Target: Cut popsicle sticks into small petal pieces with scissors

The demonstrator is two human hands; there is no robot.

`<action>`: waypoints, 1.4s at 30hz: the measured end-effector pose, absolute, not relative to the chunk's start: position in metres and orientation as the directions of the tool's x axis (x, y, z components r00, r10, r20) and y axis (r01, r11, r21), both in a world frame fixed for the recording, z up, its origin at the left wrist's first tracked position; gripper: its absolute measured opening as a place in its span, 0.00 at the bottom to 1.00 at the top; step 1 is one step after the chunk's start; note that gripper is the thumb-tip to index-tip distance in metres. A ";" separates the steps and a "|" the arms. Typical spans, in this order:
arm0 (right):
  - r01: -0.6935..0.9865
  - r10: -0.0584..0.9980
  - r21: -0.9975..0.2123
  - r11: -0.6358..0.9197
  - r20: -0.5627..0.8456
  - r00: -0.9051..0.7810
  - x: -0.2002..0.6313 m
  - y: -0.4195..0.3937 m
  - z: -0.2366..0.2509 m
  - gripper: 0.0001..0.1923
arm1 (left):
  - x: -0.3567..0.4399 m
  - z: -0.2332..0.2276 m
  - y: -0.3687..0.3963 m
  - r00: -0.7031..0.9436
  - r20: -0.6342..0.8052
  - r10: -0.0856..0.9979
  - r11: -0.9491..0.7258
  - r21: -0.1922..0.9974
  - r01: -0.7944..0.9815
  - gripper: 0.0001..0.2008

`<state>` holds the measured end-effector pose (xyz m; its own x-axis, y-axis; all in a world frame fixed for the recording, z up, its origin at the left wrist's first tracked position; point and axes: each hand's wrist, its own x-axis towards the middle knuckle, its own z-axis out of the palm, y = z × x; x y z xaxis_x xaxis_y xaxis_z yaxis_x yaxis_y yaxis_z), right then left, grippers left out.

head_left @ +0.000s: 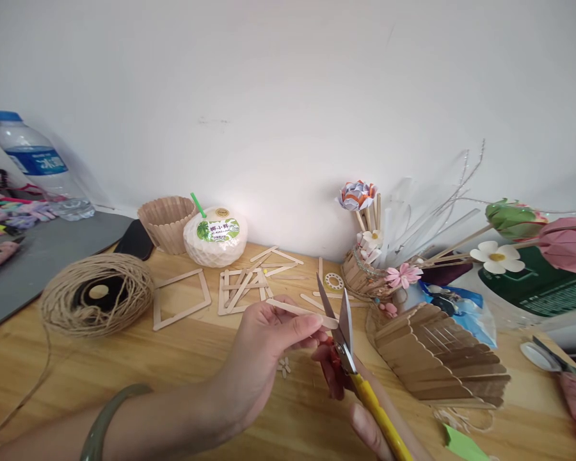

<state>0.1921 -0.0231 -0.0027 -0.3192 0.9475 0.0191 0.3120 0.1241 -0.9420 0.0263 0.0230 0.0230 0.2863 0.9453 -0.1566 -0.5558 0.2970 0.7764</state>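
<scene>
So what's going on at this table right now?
A person is doing craft work at a wooden table. The left hand holds a flat wooden stick level, its end between the open blades of the scissors gripped in the right hand. More sticks and a square stick frame lie behind, with a twine ball, a coconut drink and a stick-built basket nearby.
</scene>
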 end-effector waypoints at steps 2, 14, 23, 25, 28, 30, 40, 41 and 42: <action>0.331 0.945 -0.937 0.116 0.001 -0.327 0.194 -0.024 -0.004 0.31 | 0.027 0.022 0.022 0.277 -0.150 0.949 0.287 0.773 -0.566 0.03; 0.338 0.922 -0.935 0.110 -0.032 -0.387 0.195 -0.013 -0.007 0.32 | 0.026 0.023 0.022 0.258 -0.189 0.948 0.308 0.754 -0.580 0.03; 0.374 0.918 -0.919 0.129 -0.033 -0.396 0.202 -0.022 0.000 0.24 | 0.023 0.025 0.031 0.235 -0.158 0.959 0.260 0.819 -0.511 0.03; 0.370 0.921 -0.921 0.118 -0.038 -0.388 0.202 -0.022 -0.001 0.23 | 0.022 0.025 0.032 0.237 -0.146 0.960 0.248 0.838 -0.487 0.03; 0.342 0.932 -0.934 0.103 -0.030 -0.362 0.201 -0.020 -0.004 0.25 | 0.021 0.026 0.034 0.231 -0.134 0.964 0.229 0.861 -0.455 0.04; 0.333 0.928 -0.938 0.094 -0.038 -0.370 0.201 -0.017 -0.006 0.27 | 0.021 0.026 0.035 0.222 -0.135 0.966 0.221 0.873 -0.434 0.04; 0.371 0.926 -0.924 0.093 -0.056 -0.372 0.196 -0.012 0.002 0.30 | 0.016 0.028 0.040 0.228 -0.142 0.963 0.216 0.912 -0.348 0.06; 0.374 0.928 -0.922 0.103 -0.046 -0.370 0.196 -0.012 0.002 0.30 | 0.015 0.028 0.041 0.230 -0.138 0.963 0.212 0.917 -0.338 0.07; 0.376 0.929 -0.920 0.112 -0.038 -0.369 0.195 -0.012 0.002 0.30 | 0.014 0.028 0.041 0.230 -0.135 0.964 0.208 0.920 -0.331 0.07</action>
<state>0.1953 -0.0115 0.0018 -0.3693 0.9285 -0.0382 0.3759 0.1116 -0.9199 0.0144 0.0411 0.0276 0.2304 0.9636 -0.1354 -0.3309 0.2084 0.9204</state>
